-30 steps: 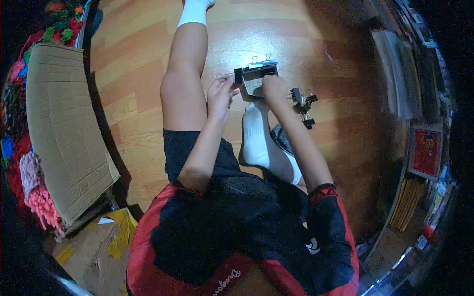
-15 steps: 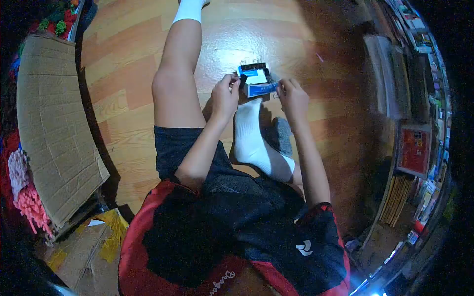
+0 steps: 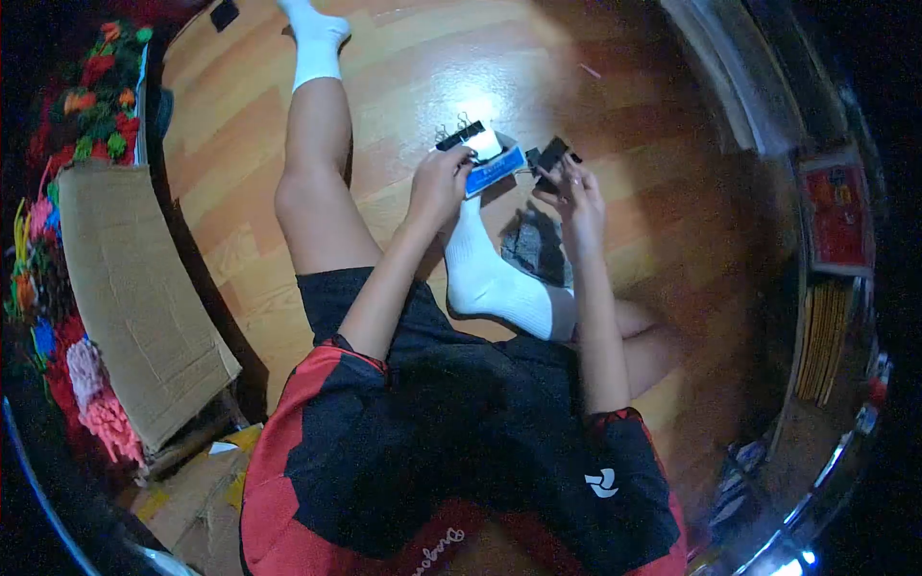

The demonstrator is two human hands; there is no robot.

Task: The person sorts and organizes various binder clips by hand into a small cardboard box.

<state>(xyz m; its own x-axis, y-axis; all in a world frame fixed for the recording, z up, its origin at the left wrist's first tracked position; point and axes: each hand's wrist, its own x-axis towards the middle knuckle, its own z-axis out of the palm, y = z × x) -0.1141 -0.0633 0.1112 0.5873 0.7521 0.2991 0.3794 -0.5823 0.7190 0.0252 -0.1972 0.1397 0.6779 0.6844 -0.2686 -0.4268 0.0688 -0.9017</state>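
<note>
A small blue-and-white box (image 3: pixel 497 171) sits in front of me, just past my white-socked foot. My left hand (image 3: pixel 442 184) is closed at the box's left end, its fingertips over the rim; a dark bit shows beneath them. Black binder clips (image 3: pixel 461 135) with wire handles lie along the box's far left side. To the right of the box, my right hand (image 3: pixel 576 197) grips a large black binder clip (image 3: pixel 553 156) between thumb and fingers. Some dark pieces beside that clip are too blurred to separate.
A grey sock-like sole (image 3: pixel 534 245) lies right of my white sock (image 3: pixel 475 269). Cardboard (image 3: pixel 144 298) and colourful fuzzy craft stems (image 3: pixel 101 413) stand at left. Shelving with a red framed item (image 3: pixel 837 219) lines the right. A pink stick (image 3: pixel 590 70) rests on the wooden floor.
My right hand has moved away from the box to the right and now shows a black binder clip. My left hand has shifted onto the box's left end. The camera view has turned.
</note>
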